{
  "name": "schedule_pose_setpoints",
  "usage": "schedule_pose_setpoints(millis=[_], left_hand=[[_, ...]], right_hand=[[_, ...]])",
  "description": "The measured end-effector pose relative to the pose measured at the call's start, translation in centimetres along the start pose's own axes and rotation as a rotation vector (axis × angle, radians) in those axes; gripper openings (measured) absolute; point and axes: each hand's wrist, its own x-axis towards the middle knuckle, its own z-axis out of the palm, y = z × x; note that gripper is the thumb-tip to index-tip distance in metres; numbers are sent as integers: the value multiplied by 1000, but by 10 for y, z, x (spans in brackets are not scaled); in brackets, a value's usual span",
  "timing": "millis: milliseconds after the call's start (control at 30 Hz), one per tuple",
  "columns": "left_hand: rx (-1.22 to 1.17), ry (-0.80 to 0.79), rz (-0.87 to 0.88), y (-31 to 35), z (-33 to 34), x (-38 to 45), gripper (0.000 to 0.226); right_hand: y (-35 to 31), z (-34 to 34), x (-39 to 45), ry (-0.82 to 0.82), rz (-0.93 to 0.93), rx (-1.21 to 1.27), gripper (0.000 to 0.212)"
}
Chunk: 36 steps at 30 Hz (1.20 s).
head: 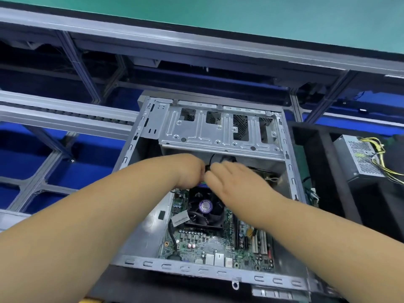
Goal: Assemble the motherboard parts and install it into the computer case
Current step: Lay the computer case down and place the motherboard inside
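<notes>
Nothing can be read with certainty. The round purple sticker (205,206) on the hub of the black cooler fan carries print too blurred to make out. The grey paper tag (180,218) wrapped around a black cable beside the fan bears lines of text, also illegible. White markings printed on the green motherboard (215,241) are too small to decipher.

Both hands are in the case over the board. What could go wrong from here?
1. The left hand and right hand work a black cable just above the cooler fan; slack may drop into it.
2. A forearm could brush the motherboard.
3. The case rim may scrape skin.
</notes>
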Motion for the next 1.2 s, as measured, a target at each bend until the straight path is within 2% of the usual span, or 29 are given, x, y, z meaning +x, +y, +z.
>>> schedule_pose_setpoints(millis=[33,167,233,300,367,400,533,667,767,833,933,1200], left_hand=[[14,-12,-14,-2,-1,-1,20],[-127,-5,-37,-11,8,-5,14],[-227,3,-17,-14,16,-7,11],[-259,34,6,-16,24,-5,13],[-293,56,-4,-18,30,-4,21],[-311,54,-10,-19,32,-3,22],[-313,-25,68,-22,32,-1,29],[-240,-166,196,-22,34,-3,81],[-65,-223,228,-22,37,-3,111],[23,-174,245,-19,38,-1,112],[59,-102,299,-15,37,-1,100],[65,-104,348,-16,32,1,99]], right_hand=[[-2,4,3,-90,-17,2,58],[-10,16,5,-358,169,-46,64],[-9,25,-2,-499,205,-15,87],[-7,27,-8,-615,286,201,113],[-4,28,-8,-606,300,357,120],[-4,29,-6,-564,283,354,120],[-7,35,-1,-395,252,230,89],[-6,38,6,-388,255,207,89],[-2,38,10,-402,236,232,91],[1,39,11,-412,230,247,91],[3,40,12,-430,217,257,88],[6,39,14,-440,214,288,88]])
